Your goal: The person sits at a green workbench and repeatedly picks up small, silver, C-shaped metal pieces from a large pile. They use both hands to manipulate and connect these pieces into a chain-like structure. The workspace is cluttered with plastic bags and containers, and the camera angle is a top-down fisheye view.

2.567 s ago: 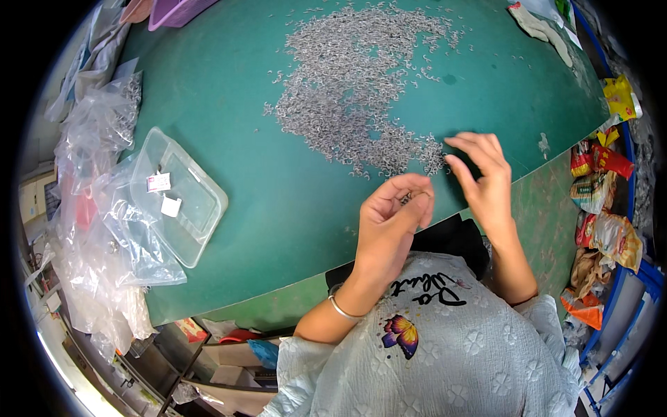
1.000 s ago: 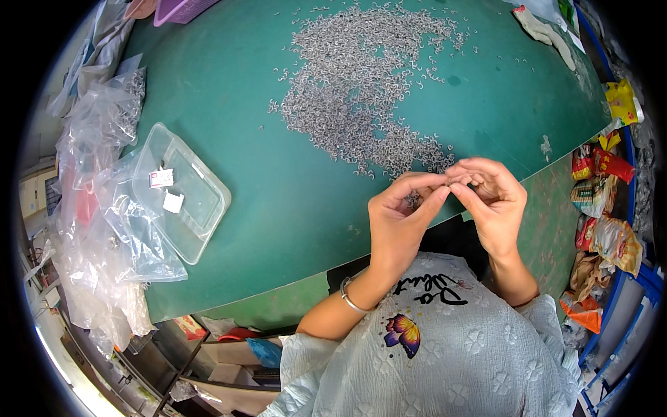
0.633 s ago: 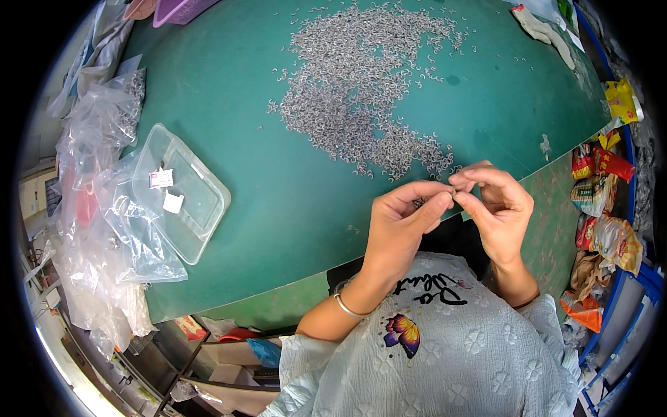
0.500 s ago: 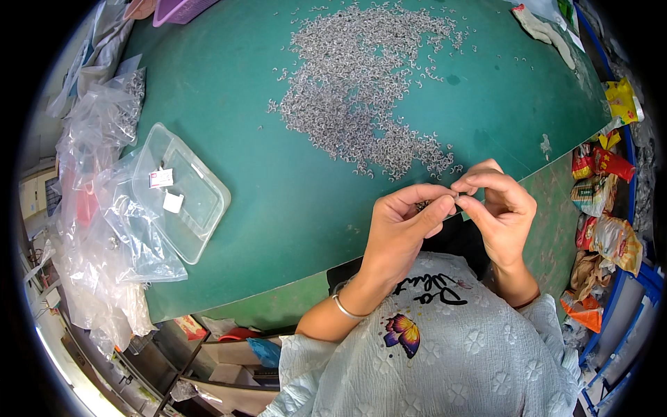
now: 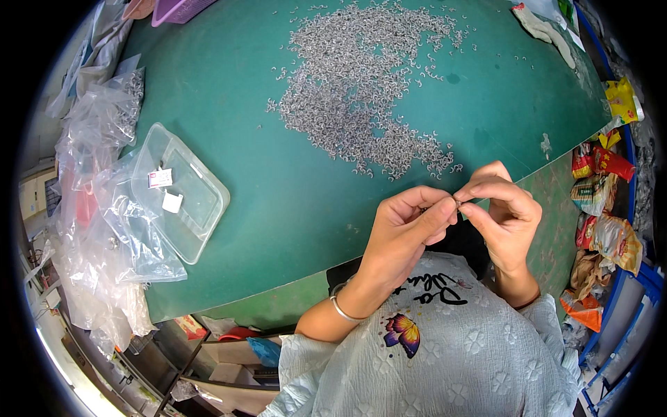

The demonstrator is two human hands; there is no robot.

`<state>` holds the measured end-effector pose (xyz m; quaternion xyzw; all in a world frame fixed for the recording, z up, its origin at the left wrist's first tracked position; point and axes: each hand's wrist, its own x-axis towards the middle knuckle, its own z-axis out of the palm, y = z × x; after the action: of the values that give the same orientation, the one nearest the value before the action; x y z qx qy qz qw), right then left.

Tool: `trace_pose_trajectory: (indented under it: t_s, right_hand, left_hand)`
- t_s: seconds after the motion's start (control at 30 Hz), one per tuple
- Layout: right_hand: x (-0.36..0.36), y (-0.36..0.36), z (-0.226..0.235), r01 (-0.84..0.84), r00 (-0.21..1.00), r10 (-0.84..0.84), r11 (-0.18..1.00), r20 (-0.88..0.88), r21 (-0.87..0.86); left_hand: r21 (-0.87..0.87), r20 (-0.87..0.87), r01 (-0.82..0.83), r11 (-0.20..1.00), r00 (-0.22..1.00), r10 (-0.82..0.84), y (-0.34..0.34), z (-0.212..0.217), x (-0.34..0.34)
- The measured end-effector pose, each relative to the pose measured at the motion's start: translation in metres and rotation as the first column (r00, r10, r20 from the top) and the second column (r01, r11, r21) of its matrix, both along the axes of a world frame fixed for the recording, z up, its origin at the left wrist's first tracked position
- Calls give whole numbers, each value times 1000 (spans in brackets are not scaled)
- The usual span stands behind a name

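Observation:
My left hand [image 5: 406, 229] and my right hand [image 5: 504, 219] meet fingertip to fingertip over the near edge of the green table [image 5: 278, 201]. Between thumbs and forefingers they pinch a tiny silvery metal piece [image 5: 456, 202], mostly hidden by the fingers. A wide heap of small silvery hook-shaped metal pieces [image 5: 361, 90] lies on the table just beyond the hands. A thin bangle sits on my left wrist.
A clear plastic lid-like tray [image 5: 180, 191] with two small paper tags lies at the left. Crumpled clear plastic bags [image 5: 97, 208] pile along the left edge. Colourful snack packets [image 5: 601, 201] sit at the right. A purple basket [image 5: 177, 8] is at the far edge.
My right hand has come back from the heap toward my left hand. Both hands have closed together, fingertips pinching a small piece; they have barely shifted in the last half second.

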<state>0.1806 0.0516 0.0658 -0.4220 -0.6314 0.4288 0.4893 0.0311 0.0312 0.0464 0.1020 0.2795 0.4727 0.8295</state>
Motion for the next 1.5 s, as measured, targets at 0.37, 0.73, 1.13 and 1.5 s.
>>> trace_pose_trajectory:
  t_s: [0.37, 0.73, 1.13, 1.5]
  right_hand:
    - [1, -2, 1, 10, 1000, -10, 1000, -5, -16]
    - [23, 16, -29, 233, 908, -197, 971, 371, -53]
    - [11, 20, -56, 42, 713, -221, 961, 666, 274]
    - [5, 19, -55, -46, 721, -155, 962, 675, 270]
  left_hand:
    - [28, 32, -5, 1000, 999, 4, -1, -3, 0]
    - [1, 145, -20, 1000, 989, 19, 3, -2, -7]
    - [-100, -138, -59, 993, 989, 45, 2, -18, -5]
    - [-67, -160, -81, 994, 985, 70, -3, -26, 0]
